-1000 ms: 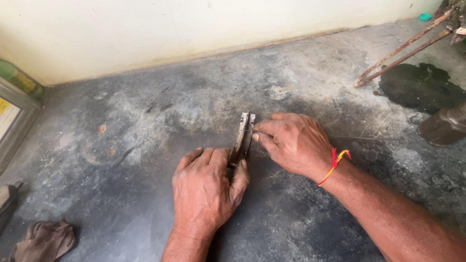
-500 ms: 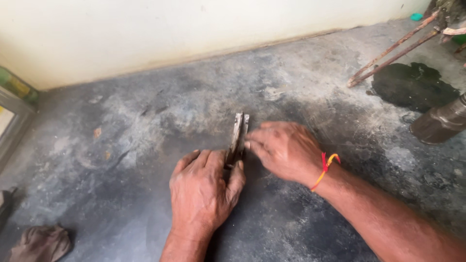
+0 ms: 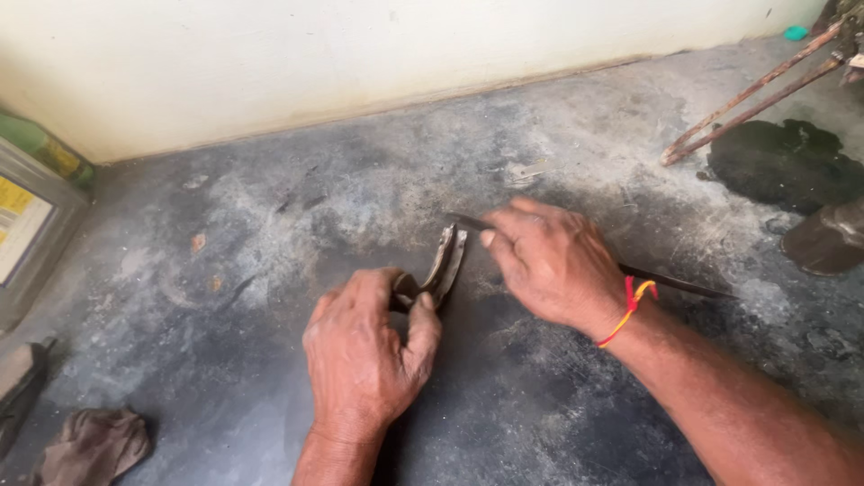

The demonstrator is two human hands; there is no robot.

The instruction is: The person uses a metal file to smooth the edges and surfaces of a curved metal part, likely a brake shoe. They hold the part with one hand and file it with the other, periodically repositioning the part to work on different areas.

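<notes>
Grey stained concrete floor (image 3: 270,270) lies below a pale wall (image 3: 360,63), and on it the left hand (image 3: 364,355) grips the near end of a flat metal piece (image 3: 447,256), while the right hand (image 3: 553,261) grasps a thin dark rod (image 3: 675,283) just beside it.

Dull, worn metal is seen in the clamp (image 3: 445,263); beneath it, the floor (image 3: 270,270) looks rough, matt concrete.

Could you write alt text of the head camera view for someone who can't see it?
The left hand pinches a flat metal piece against a grey concrete floor, while the right hand holds a thin dark rod beside it.
</notes>
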